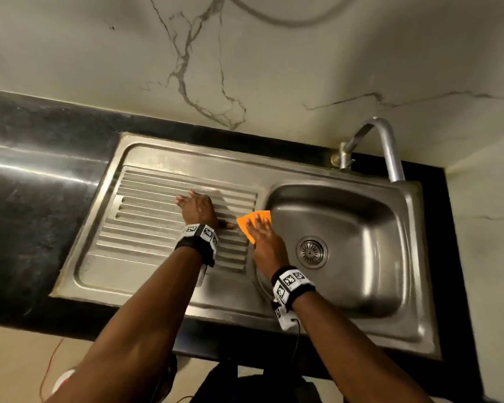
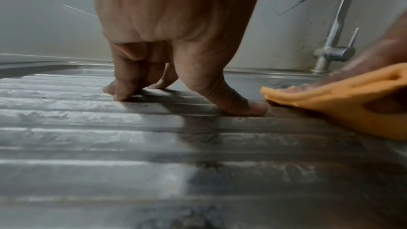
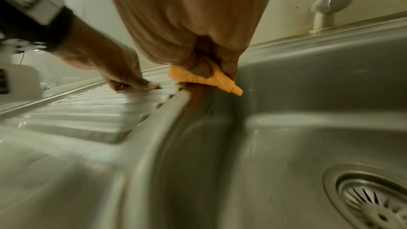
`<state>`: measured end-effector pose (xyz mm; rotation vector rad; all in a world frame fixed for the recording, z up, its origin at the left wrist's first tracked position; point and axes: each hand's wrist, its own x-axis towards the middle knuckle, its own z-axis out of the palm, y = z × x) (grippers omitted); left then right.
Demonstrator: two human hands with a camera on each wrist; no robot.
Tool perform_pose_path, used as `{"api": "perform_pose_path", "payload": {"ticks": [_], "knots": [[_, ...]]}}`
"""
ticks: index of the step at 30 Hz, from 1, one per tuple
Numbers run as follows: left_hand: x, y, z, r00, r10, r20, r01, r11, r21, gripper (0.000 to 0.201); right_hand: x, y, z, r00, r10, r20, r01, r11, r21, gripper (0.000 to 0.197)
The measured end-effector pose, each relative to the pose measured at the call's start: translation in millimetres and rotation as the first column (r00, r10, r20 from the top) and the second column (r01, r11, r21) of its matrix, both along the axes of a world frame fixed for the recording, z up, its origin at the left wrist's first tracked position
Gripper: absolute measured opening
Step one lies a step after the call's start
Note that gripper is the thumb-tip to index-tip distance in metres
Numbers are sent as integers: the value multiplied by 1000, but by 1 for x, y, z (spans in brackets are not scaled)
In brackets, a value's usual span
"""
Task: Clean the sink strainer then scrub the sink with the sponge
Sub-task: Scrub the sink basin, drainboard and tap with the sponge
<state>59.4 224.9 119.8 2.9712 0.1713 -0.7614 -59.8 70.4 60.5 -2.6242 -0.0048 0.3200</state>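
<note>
Orange sponge (image 1: 255,225) on the ridge btwn drainboard (image 1: 146,225) & sink (image 1: 346,257) basin, mostly hidden under right hand (image 1: 264,237), fingers pinching it. Strainer (image 1: 312,252) sits in the drain. Left hand (image 1: 197,209) w/ fingers spread, tips propped on drainboard. Faucet (image 1: 386,149) top cut off in wrist views.

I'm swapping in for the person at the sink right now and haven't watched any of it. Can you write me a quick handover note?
Left hand: holds nothing, fingertips braced on the ribbed drainboard.
Right hand: presses the orange sponge onto the ridge between drainboard and basin, with fingers curled round it in the right wrist view.
Strainer: seated in the drain and looks free of debris, so that step seems done.
Faucet: no water running.
Left: scrubbing is on the rim; the basin walls and floor probably remain, though I can't tell which areas are already scrubbed.
</note>
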Motion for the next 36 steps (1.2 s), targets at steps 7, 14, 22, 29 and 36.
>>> {"api": "perform_pose_path", "payload": {"ticks": [7,14,22,29,36], "knots": [[3,4,-12,994,-99,-37,101,993,61,120,-86,36,1,999,-49,-14,50,996,71,72],[-9,13,-25,994,-113,1,113,993,28,136,-144,38,2,996,-36,86,26,994,110,72],[-89,-4,-42,969,-110,222,191,902,-387,107,-204,-3,7,997,66,48,-67,997,32,77],[-116,-10,-69,913,-395,103,408,887,-215,187,-254,-109,23,984,-176,-32,173,980,-99,77],[-122,-14,-59,890,-450,70,456,875,-164,190,-294,-247,35,928,-370,-50,310,839,-447,54]]}}
